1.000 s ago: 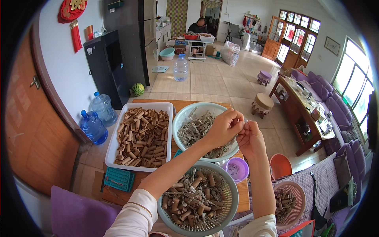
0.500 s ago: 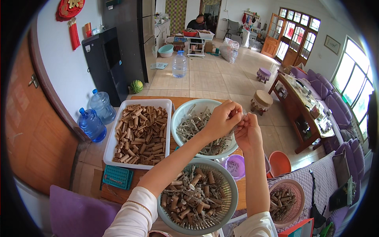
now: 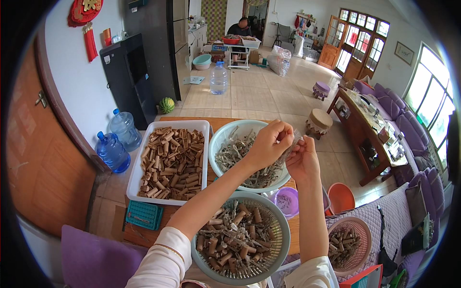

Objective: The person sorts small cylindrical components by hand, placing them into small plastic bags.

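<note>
My left hand (image 3: 272,144) and my right hand (image 3: 304,161) are raised over the right side of a pale green bowl (image 3: 217,168). Pinched between the fingers of both is a thin, greyish, filmy strip (image 3: 289,148), partly hidden by the fingers. Tangled grey strips (image 3: 234,152) fill the bowl. Nearer to me, below my left forearm, a grey-green slotted basket (image 3: 284,230) holds brown tube pieces (image 3: 238,218) mixed with grey shreds. To the left, a white tray (image 3: 132,178) is heaped with brown tube and half-tube pieces (image 3: 170,161).
A small purple bowl (image 3: 293,212) with bits inside sits beside my right forearm. A teal plastic rack (image 3: 144,215) lies before the tray. Rightward are an orange-red basin (image 3: 342,199) and a pink basket (image 3: 365,235) of tubes. Another person (image 3: 240,30) sits at a far table.
My hands have moved slightly apart, and more of the filmy strip shows between them. The trays, bowls and baskets stay where they were.
</note>
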Motion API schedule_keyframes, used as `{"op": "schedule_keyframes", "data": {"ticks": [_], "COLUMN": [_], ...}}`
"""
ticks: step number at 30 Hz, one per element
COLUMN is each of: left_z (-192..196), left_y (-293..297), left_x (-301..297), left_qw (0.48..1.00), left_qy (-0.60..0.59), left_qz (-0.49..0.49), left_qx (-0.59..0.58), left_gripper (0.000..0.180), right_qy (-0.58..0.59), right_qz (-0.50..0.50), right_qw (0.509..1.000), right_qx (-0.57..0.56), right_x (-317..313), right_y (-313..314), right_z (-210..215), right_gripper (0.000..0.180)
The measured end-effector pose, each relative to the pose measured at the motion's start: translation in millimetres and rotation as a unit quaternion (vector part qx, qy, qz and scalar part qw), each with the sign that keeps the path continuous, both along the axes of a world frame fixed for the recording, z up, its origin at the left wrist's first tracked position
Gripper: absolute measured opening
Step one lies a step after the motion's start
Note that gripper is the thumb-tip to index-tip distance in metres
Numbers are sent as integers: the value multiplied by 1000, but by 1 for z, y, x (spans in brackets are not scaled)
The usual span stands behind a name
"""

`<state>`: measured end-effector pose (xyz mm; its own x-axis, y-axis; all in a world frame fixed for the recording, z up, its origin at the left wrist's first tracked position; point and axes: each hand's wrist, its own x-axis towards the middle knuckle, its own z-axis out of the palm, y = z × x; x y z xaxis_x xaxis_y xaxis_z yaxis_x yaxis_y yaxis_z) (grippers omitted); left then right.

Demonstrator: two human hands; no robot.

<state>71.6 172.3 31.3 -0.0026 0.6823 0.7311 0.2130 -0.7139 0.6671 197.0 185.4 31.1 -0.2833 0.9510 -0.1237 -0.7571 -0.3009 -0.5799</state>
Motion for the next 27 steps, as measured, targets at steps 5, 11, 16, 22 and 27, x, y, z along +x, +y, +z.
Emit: {"op": "schedule_keyframes", "data": {"ticks": [5, 11, 16, 22, 27], "left_z": [2, 2, 6, 17, 24], "left_y": [-1, -5, -9, -19, -27], "left_x": [0, 4, 4, 4, 2], "left_qw": [1000, 999, 1000, 1000, 999], "left_qy": [-17, -37, -25, 5, 30], "left_qz": [-7, 2, 4, -16, -28], "left_qx": [-18, -19, 5, 1, 7], "left_gripper": [10, 10, 9, 9, 8], "right_qy": [15, 32, 26, 36, 47], "right_qz": [10, 27, 37, 88, 124], "right_qw": [1000, 998, 997, 993, 987], "right_qx": [10, 37, 58, 74, 97], "right_x": [3, 6, 6, 11, 13], "right_y": [-1, -4, -7, -11, -19], "right_z": [0, -1, -1, -1, 5], "right_gripper": [20, 19, 18, 21, 20]}}
